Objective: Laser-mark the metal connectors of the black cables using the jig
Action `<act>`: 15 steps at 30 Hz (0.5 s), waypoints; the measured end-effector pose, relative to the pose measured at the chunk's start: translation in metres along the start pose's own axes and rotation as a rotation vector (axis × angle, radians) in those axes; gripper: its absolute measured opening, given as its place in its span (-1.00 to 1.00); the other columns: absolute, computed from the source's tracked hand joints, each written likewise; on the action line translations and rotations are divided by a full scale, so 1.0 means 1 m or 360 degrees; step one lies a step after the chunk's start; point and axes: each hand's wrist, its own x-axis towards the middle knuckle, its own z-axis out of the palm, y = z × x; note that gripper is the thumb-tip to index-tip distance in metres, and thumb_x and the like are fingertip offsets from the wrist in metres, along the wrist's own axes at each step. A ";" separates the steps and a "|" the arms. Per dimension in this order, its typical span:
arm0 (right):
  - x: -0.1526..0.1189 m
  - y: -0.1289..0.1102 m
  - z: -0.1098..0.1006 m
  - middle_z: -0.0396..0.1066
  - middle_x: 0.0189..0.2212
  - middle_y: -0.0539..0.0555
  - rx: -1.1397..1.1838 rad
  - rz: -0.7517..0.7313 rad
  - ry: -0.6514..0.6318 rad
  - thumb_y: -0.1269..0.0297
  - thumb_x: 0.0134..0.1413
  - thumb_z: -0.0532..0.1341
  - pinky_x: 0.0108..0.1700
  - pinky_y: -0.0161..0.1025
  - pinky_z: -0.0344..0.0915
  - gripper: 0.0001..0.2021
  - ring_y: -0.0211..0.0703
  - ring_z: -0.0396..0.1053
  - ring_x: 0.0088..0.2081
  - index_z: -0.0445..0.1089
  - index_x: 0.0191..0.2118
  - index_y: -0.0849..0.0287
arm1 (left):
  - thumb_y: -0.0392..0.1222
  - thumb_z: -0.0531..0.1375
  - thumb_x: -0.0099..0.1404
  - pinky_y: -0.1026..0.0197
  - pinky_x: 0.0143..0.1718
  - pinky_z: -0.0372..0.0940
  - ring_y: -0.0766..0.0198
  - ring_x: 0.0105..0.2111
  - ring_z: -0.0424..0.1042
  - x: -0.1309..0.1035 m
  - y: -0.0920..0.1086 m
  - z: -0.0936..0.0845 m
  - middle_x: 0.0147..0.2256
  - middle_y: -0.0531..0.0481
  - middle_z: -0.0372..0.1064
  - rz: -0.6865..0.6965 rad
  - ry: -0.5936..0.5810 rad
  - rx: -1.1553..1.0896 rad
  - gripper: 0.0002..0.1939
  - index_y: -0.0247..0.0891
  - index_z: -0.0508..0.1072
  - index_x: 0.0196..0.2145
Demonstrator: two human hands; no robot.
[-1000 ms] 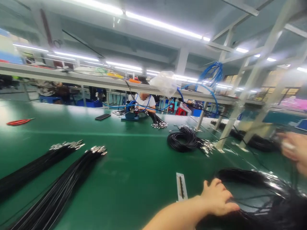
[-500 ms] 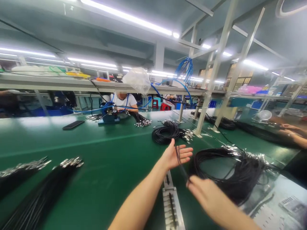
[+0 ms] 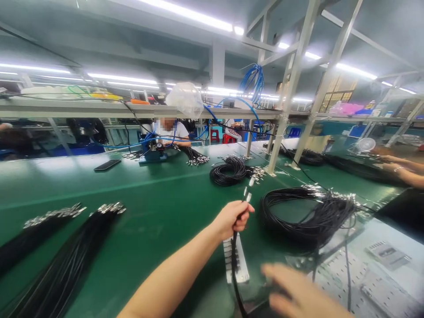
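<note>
Hands: two of the wearer's own. Left hand (image 3: 233, 217) closed in a fist around held cable (image 3: 236, 291), black; pale connector tips protrude beyond the fist on the far side, the length drops toward the near edge. Strand count in the fist: cannot tell. Right hand (image 3: 294, 287) near, right of the cable, motion-blurred; fingers look apart, but cannot tell whether it grips anything.

Fixture: one notched metal strip (image 3: 241, 258) on the bench (image 3: 172, 212), just beyond and below the fist, partly behind the cable.

Coils, right of the fist: one large near coil (image 3: 298, 238), one smaller far coil (image 3: 228, 174); silver ends on both. Straight bundles at left: two, the outer bundle (image 3: 36, 238) and inner bundle (image 3: 79, 256), running out of view at the near left. Phone: one (image 3: 107, 164), far left. Blue bench machine: one (image 3: 150, 152), far side, with a co-worker behind it.

Edges and room: broad green surface between inner bundle and left forearm; only a narrow gap between fist and large coil. Perforated plate (image 3: 346, 269) bounds the right hand's far right side. Two tall posts (image 3: 289, 88) stand beyond the large coil.
</note>
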 end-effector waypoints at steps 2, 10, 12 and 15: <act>0.027 -0.017 -0.037 0.27 0.07 0.09 0.0172 0.0036 0.0461 0.04 0.14 0.02 0.07 -0.15 0.22 -0.54 -0.08 0.25 0.05 0.18 0.13 0.05 | 0.00 0.19 0.15 0.42 -0.73 -0.30 0.56 -0.74 -0.14 -0.020 -0.012 0.012 -0.67 0.18 0.01 -0.0079 -0.0143 0.0182 -0.69 -0.36 0.35 -0.40; 0.110 -0.074 -0.066 0.41 -0.12 0.07 0.0272 -0.0319 -0.0137 0.06 0.20 -0.08 -0.02 -0.15 0.24 -0.60 -0.08 0.32 -0.07 0.39 -0.10 0.14 | 0.07 0.11 0.15 0.36 -0.72 -0.18 0.49 -0.72 -0.08 -0.046 -0.024 0.036 -0.70 0.16 -0.02 -0.0115 -0.0077 0.0588 -0.65 -0.32 0.31 -0.48; 0.111 -0.085 -0.057 0.46 -0.28 0.04 0.0092 -0.0340 -0.0283 0.14 0.19 -0.07 -0.13 -0.18 0.28 -0.63 -0.10 0.38 -0.20 0.45 -0.26 0.13 | 0.01 0.12 0.13 0.35 -0.70 -0.18 0.48 -0.71 -0.09 -0.047 -0.022 0.038 -0.72 0.17 -0.03 -0.0075 0.0027 0.0589 -0.71 -0.29 0.26 -0.52; 0.109 -0.084 -0.053 0.46 -0.24 0.08 -0.0026 -0.0425 -0.0238 0.17 0.15 -0.03 -0.11 -0.15 0.26 -0.68 -0.08 0.37 -0.18 0.45 -0.26 0.14 | -0.03 0.13 0.11 0.37 -0.70 -0.19 0.48 -0.71 -0.08 -0.047 -0.021 0.041 -0.72 0.17 -0.02 -0.0171 0.0025 0.0462 -0.73 -0.25 0.18 -0.55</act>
